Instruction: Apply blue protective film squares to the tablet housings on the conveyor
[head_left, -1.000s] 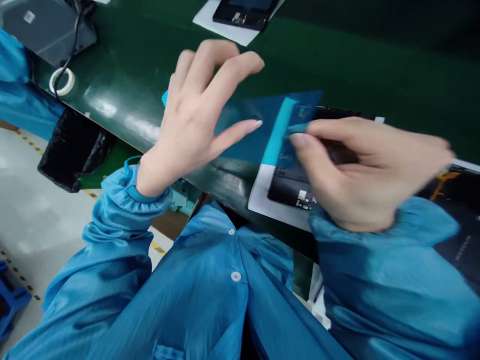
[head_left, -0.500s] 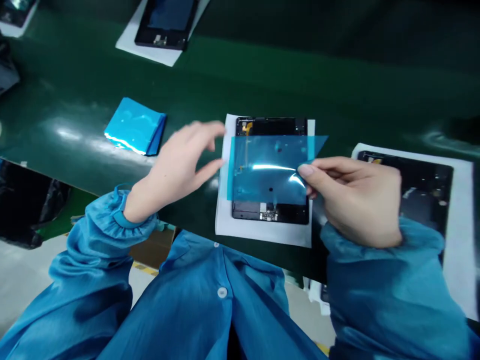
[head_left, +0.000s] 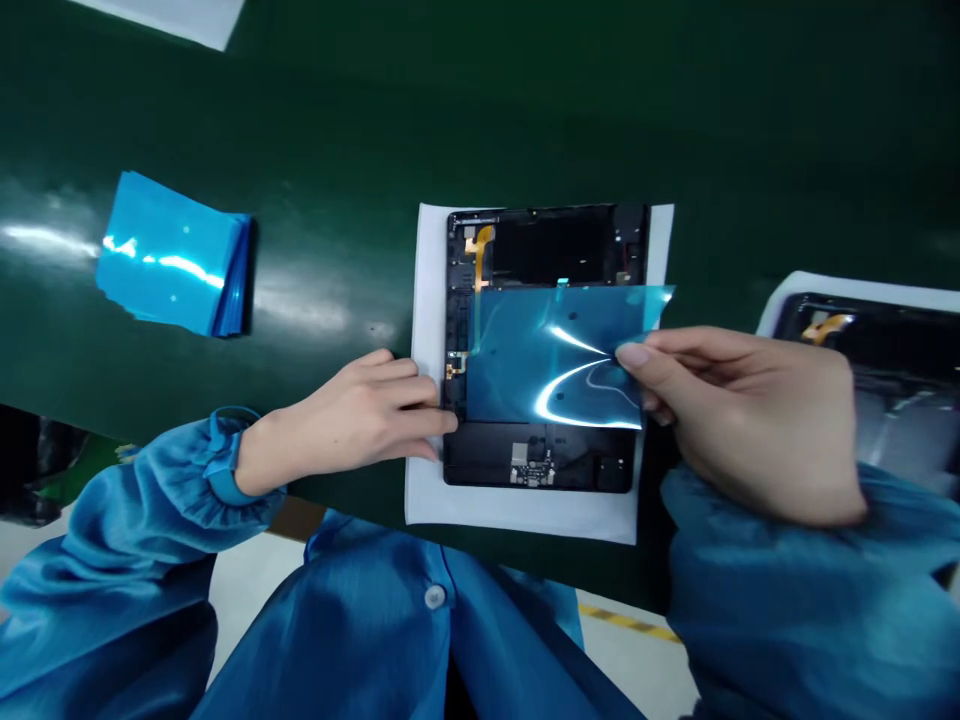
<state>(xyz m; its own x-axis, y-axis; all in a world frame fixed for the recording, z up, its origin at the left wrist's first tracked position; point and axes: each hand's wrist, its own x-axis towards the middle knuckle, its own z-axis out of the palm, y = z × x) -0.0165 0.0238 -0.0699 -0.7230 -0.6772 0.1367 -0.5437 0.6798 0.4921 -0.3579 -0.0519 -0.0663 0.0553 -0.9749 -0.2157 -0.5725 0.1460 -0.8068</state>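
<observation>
A black tablet frame (head_left: 546, 240) lies on a white sheet (head_left: 427, 470) on the green belt (head_left: 360, 130). My right hand (head_left: 742, 420) pinches the right edge of a clear blue film (head_left: 540, 355) held over the frame's middle. My left hand (head_left: 352, 420) rests at the frame's left edge, fingers together and pressed on the film's left edge, holding nothing that I can see. Both arms wear blue sleeves.
A stack of blue films (head_left: 172, 255) lies on the belt to the left. A second black frame on a white sheet (head_left: 870, 340) sits at the right edge. Another white sheet (head_left: 172, 18) shows at the top left. The floor with a yellow line (head_left: 622, 620) lies below the belt.
My left hand moved right and down to the frame's left edge. The film came lower over the frame. The view shifted closer over the belt.
</observation>
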